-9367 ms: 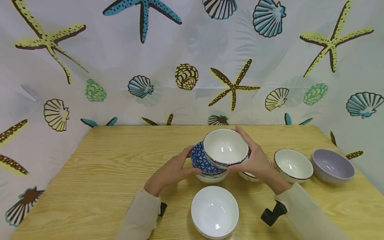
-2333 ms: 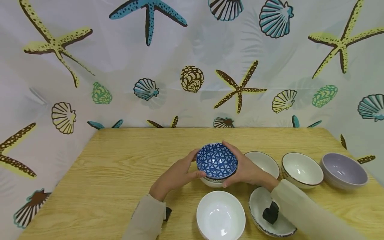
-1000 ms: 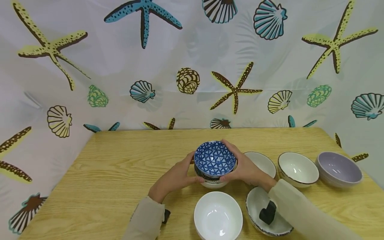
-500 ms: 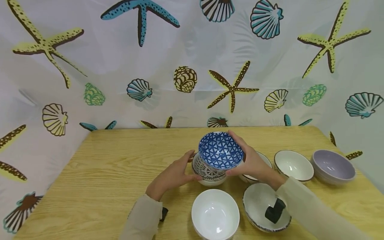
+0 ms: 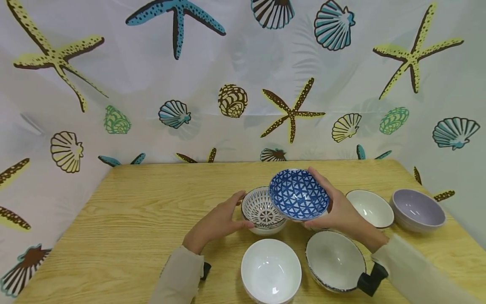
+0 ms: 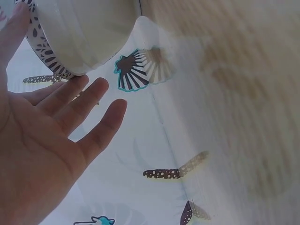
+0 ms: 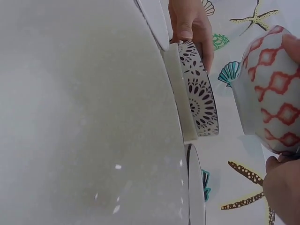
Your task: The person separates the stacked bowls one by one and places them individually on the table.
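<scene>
My right hand (image 5: 338,211) grips a bowl (image 5: 299,195) with blue triangles inside, thumb in front and fingers behind, tilted above the table. The right wrist view shows red diamonds on its outside (image 7: 279,93). At the left of a small stack, my left hand (image 5: 216,219) holds the brown-and-white patterned bowl (image 5: 262,207), thumb at the near side and fingers round the far side. That bowl sits in a plain white bowl (image 5: 269,231). In the left wrist view, some fingers of the left hand (image 6: 51,136) are spread, with part touching the rim.
Nearest me stands a white bowl (image 5: 271,270); right of it is a wider speckled-rim bowl (image 5: 335,259). Farther right are a dark-rimmed cream bowl (image 5: 372,209) and a lilac bowl (image 5: 417,209). Another bowl is mostly hidden behind the right hand. A patterned cloth (image 5: 243,50) hangs behind the table.
The speckled-rim bowl went from my right hand to the table. Since then, my right hand has lifted the blue-patterned bowl off the stack and rightward, uncovering the brown-and-white one. My left hand stays.
</scene>
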Demonstrator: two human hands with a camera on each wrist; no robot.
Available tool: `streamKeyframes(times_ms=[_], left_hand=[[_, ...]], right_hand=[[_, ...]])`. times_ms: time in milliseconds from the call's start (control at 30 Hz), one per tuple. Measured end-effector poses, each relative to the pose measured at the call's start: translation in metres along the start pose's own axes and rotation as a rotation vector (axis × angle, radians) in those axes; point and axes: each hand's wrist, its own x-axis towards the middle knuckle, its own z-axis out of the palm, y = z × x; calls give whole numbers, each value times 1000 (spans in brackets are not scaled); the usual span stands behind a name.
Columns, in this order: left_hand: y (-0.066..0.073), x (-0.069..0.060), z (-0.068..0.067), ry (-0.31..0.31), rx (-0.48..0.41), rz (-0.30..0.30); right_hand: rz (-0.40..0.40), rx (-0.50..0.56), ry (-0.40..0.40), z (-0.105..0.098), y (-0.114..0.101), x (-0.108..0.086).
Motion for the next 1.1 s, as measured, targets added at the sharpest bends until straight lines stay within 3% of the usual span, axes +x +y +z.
streamKeyframes(times_ms=[300, 433, 633, 933, 1100], left_hand=[[-3, 0, 1, -4, 15, 22], [-3, 0, -1, -2, 27, 19], [-3, 1, 0, -10, 5, 4], [-3, 3, 2, -12, -3, -1], [-3, 2, 1, -13, -12, 9]], right_hand=[[32, 59, 52, -21, 0, -43], [37, 35, 75, -31, 5, -59], [19, 19, 105, -47, 22, -82], [22, 87, 166, -65, 45, -114], [-23, 131, 180, -71, 55, -129]])
